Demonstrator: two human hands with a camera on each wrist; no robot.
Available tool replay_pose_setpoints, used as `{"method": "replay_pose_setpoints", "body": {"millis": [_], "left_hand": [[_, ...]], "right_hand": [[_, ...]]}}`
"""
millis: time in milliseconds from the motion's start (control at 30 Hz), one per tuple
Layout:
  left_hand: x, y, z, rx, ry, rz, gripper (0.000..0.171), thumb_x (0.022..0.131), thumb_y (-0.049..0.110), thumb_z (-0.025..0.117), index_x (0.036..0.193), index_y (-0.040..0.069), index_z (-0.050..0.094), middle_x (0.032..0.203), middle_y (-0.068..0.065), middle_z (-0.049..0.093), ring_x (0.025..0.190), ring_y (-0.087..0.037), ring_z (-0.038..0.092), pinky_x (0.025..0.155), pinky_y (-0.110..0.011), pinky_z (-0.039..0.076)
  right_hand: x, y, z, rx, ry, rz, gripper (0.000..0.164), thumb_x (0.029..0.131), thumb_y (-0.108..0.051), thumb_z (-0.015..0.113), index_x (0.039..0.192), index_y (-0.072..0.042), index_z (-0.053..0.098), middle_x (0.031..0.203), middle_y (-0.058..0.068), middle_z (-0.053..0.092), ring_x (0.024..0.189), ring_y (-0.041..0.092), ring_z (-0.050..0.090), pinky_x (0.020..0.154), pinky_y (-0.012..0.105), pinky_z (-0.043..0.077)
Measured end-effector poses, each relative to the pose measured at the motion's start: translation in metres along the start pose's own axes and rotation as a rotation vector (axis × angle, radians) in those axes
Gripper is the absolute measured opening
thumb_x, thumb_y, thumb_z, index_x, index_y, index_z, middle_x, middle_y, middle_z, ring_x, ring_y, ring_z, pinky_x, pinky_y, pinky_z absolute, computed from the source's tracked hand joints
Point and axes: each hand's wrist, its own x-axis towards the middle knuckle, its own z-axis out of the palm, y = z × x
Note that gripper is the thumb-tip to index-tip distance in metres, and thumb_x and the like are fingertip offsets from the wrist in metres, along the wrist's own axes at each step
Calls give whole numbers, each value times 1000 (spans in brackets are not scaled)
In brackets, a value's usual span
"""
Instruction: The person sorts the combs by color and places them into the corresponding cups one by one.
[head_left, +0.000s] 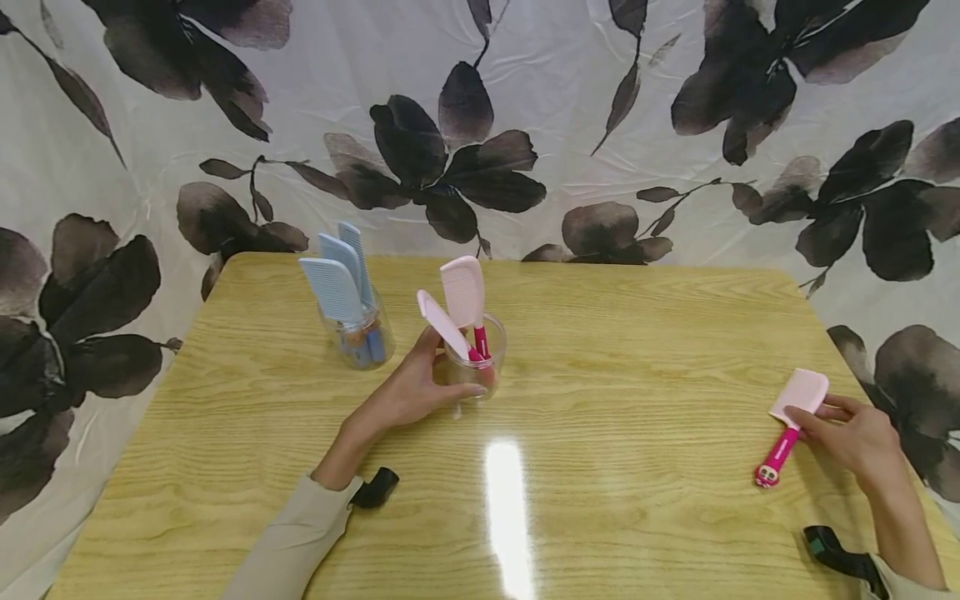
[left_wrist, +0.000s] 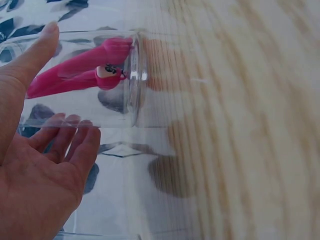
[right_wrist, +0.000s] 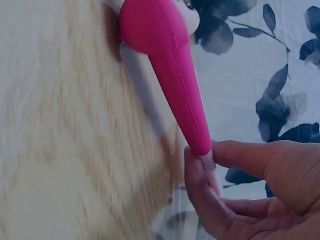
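Note:
My left hand (head_left: 457, 362) cups a clear glass cup (head_left: 489, 379) near the middle of the wooden table (head_left: 637, 350), thumb on its far side, fingers round its near side. Two pink combs (head_left: 462, 292) stand in it, heads up. In the left wrist view the left hand (left_wrist: 62, 75) lies along the glass cup (left_wrist: 135, 75), with the magenta handles (left_wrist: 80, 70) inside. At the table's right edge my right hand (head_left: 806, 421) pinches a third pink comb (head_left: 801, 390) where head meets handle. In the right wrist view the right hand (right_wrist: 205, 155) grips that pink comb's handle (right_wrist: 170, 65), whose butt rests on the table.
A second glass (head_left: 366, 343) with three blue combs (head_left: 333, 287) stands left of the pink one, close to my left thumb. A floral cloth (head_left: 525, 125) hangs behind and around the table. Black wrist straps (head_left: 375, 487) sit on both forearms.

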Motion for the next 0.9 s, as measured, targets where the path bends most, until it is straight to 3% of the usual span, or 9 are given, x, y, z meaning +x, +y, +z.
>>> {"method": "replay_pose_setpoints", "body": {"millis": [67,167,267,500,900], "left_hand": [[0,0,0,-2,0,0,100,83,14,88,159,10,23,154,-15,38,144,-29,37,118,-53,36],[0,0,0,-3,-2,0,100,84,13,88,160,11,22,155,-13,37,146,-29,36,118,-53,36],[0,1,0,0,-3,-2,101,84,11,87,160,11,22,156,-13,37,146,-29,35,118,-53,35],[-1,3,0,6,-6,-8,102,84,10,87,160,10,20,159,-12,33,149,-31,32,119,-54,35],[-1,1,0,9,-9,-11,102,84,14,88,161,12,20,159,-11,34,148,-31,33,119,-54,34]], "right_hand": [[0,-3,2,69,24,-24,72,98,-31,71,134,24,43,85,6,66,64,-8,53,54,16,50],[-2,-10,4,179,33,-37,69,99,-28,70,137,22,41,80,-19,56,60,-7,58,55,17,54],[-3,-17,4,259,41,-46,70,99,-25,69,140,22,37,78,-30,50,59,-3,63,56,19,57],[0,-37,0,268,25,-43,74,99,-32,69,144,16,35,84,-32,49,65,-6,62,60,15,56],[4,-75,7,377,35,-137,57,98,-28,72,136,3,43,101,-13,52,73,-8,63,64,19,59]]}}
